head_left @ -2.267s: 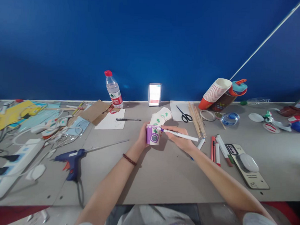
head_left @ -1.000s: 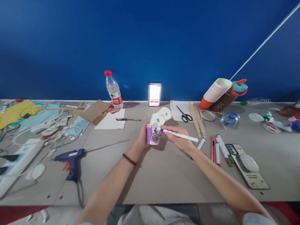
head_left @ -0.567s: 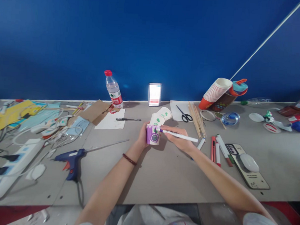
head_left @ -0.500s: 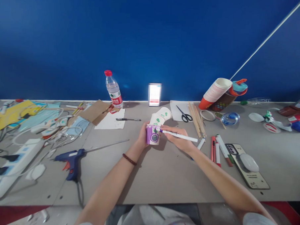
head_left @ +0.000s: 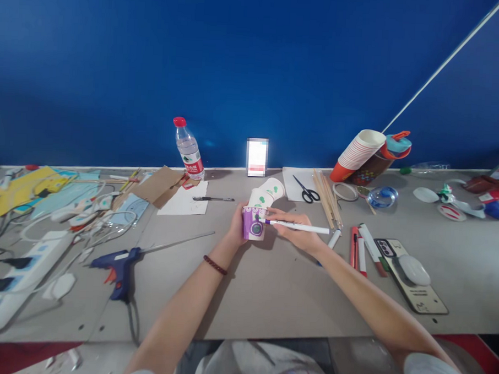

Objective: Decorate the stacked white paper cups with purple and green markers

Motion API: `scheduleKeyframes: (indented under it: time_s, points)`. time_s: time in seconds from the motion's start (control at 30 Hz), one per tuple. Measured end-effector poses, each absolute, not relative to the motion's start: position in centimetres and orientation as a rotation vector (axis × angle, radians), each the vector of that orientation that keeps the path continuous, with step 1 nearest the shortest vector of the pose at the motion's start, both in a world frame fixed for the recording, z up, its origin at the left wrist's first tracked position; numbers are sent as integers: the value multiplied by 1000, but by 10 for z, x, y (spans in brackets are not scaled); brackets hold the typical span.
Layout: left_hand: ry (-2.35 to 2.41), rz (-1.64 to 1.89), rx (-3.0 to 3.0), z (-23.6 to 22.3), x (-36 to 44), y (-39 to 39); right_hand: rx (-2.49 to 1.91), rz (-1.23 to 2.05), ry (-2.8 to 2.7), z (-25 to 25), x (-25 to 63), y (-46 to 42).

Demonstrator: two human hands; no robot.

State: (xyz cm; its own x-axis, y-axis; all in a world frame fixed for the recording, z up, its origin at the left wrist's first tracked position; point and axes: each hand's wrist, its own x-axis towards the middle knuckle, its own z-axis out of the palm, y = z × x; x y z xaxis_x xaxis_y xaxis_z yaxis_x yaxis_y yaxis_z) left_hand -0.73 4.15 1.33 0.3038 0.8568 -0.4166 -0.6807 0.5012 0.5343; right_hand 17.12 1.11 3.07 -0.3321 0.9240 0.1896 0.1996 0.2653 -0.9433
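Observation:
My left hand (head_left: pixel 238 225) is wrapped round the left side of a paper cup (head_left: pixel 248 231), whose side is coloured purple with a scalloped band near the top and a dark round shape. White pieces with green leaf-like marks (head_left: pixel 266 193) rise out of or behind the cup's top; how they join is hidden. In my right hand (head_left: pixel 293 227) is a white marker (head_left: pixel 309 228) with a purple tip end, held nearly level. Its tip meets the cup's side, just above the round shape.
A blue glue gun (head_left: pixel 122 269), power strip (head_left: pixel 26 276) and cables lie left. Behind are a water bottle (head_left: pixel 189 151), black pen (head_left: pixel 213 198) and lit screen (head_left: pixel 257 157). To the right are scissors (head_left: pixel 309 194), wooden sticks (head_left: pixel 326 198), stacked cups (head_left: pixel 358 153), markers (head_left: pixel 371 247) and a phone (head_left: pixel 410 293).
The marker's tip has moved slightly down and left on the cup, and the marker lies more level. My left hand and the cup have barely shifted.

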Motion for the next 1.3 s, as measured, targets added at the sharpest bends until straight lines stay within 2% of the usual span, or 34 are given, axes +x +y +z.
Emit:
scheduleKeyframes:
  time_s: [1.3]
  points:
    - [728,1033,289,10,-6,43,-1039,1087,-1754,32,172,11]
